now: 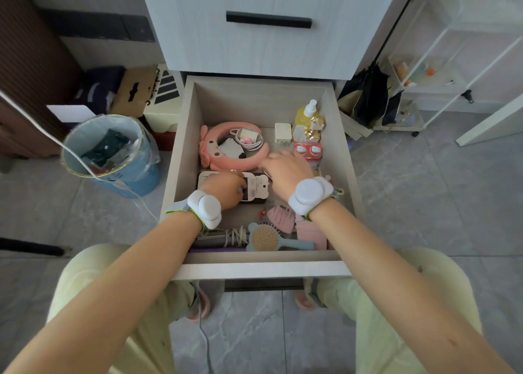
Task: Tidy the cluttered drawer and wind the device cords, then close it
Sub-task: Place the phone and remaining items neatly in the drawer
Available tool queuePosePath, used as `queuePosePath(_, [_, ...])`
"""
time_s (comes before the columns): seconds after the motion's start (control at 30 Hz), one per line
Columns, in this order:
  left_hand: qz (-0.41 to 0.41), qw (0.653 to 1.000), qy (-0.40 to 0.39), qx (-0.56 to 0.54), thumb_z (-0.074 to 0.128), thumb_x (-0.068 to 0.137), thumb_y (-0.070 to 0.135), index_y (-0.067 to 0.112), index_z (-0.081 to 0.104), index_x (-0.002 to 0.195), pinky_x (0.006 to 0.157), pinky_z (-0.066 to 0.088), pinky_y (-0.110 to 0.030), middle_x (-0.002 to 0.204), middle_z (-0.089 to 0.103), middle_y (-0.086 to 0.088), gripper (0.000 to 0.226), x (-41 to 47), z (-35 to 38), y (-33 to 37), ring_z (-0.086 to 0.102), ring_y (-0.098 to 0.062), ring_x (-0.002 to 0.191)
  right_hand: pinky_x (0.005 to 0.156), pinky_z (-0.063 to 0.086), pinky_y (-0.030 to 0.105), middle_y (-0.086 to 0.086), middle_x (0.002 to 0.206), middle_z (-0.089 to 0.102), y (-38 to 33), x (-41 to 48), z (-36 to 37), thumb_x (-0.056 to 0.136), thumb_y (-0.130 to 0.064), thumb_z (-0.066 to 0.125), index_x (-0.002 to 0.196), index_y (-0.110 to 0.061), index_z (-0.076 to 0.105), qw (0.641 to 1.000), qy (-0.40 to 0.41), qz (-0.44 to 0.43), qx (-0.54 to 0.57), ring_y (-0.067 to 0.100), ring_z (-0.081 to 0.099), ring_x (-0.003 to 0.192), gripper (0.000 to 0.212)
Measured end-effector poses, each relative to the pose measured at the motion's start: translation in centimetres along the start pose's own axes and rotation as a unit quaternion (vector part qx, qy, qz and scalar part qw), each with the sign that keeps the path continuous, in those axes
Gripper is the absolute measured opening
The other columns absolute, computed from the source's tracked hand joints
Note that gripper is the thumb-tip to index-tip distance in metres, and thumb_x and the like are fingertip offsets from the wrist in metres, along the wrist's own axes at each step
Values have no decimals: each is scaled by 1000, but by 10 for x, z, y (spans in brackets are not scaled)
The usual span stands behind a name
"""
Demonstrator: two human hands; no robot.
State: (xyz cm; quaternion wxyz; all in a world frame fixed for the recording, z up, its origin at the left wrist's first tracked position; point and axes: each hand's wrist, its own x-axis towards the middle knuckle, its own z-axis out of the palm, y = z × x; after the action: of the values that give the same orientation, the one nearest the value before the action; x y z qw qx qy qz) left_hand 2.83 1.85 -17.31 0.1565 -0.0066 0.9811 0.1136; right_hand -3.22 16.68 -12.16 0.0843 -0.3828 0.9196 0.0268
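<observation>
In the open drawer at frame centre, the left hand grips a dark packet; the right hand lies beside the pink headband; I cannot tell its grasp.

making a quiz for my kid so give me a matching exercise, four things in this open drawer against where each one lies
Things:
1. pink plush headband
2. white square charger plug
3. yellow spray bottle with a white nozzle
4. light blue round hairbrush

Places in the pale wooden drawer:
A. by the front wall
B. back right corner
C. left side, towards the back
D. back, between headband and bottle

Pairs: 1-C, 2-D, 3-B, 4-A
</observation>
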Motion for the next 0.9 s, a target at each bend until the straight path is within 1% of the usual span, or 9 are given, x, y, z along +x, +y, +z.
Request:
queuePosePath(0.07, [15,998,60,22,48,89,16,17,63,117,75,46,-33,130,54,-2,32,-1,-2,8,53,-25,112,102,28,35,1,130,53,15,-9,-4,84,0,49,123,-24,58,1000,11,-16,24,24,42,124,46])
queuePosePath(0.13, [45,996,74,-11,54,89,24,17,63,112,68,42,-29,122,57,-1,26,-3,-1,9,57,-22,102,101,29,34,-2,128,55,22,-12,-2,82,3,50,120,-25,60,997,18,-28,69,23,42,123,49])
queuePosePath(0.3, [92,967,-136,-192,66,82,36,20,67,103,79,53,-26,93,67,7,26,-8,10,22,62,-8,81,83,44,34,1,104,68,37,-11,10,78,8,48,100,-21,70,983,74,15,166,23,56,102,42])
queuePosePath(0.4, [99,951,-197,-215,71,80,33,12,66,105,68,47,-11,87,66,5,32,-8,13,24,60,-4,75,80,48,32,2,101,70,40,-10,12,78,8,46,98,-18,70,979,63,23,193,21,61,98,41])
queuePosePath(0.47, [90,945,-218,-226,74,79,31,9,65,100,69,47,-15,86,65,2,32,-6,15,25,59,-8,74,81,50,33,2,105,69,41,-12,12,82,4,45,103,-19,69,980,39,38,194,21,62,99,39])
queuePosePath(0.53, [87,944,-222,-229,76,76,32,11,63,91,69,46,-22,81,62,3,29,-6,19,25,56,-10,71,80,51,33,2,107,68,38,-14,11,88,-2,43,106,-19,67,979,10,36,198,21,63,97,35])
queuePosePath(0.73, [92,936,-236,-246,78,74,32,22,60,66,56,32,-17,57,50,13,22,-7,18,27,43,0,50,75,45,24,-2,105,69,26,-15,12,94,-10,37,104,-22,67,972,-27,11,234,17,64,92,34])
queuePosePath(0.83, [81,936,-205,-274,65,58,55,7,69,74,60,34,-21,64,55,2,51,-7,6,28,46,-7,59,73,46,25,-3,102,70,27,-16,12,94,-11,38,103,-23,67,969,-12,14,247,16,64,86,33])
queuePosePath(0.9, [72,936,-160,-304,56,53,57,10,69,79,62,39,-16,71,59,-1,55,-5,-9,27,52,-3,62,66,41,24,-3,95,69,31,-17,9,93,-12,40,102,-24,67,967,17,31,253,13,59,76,31])
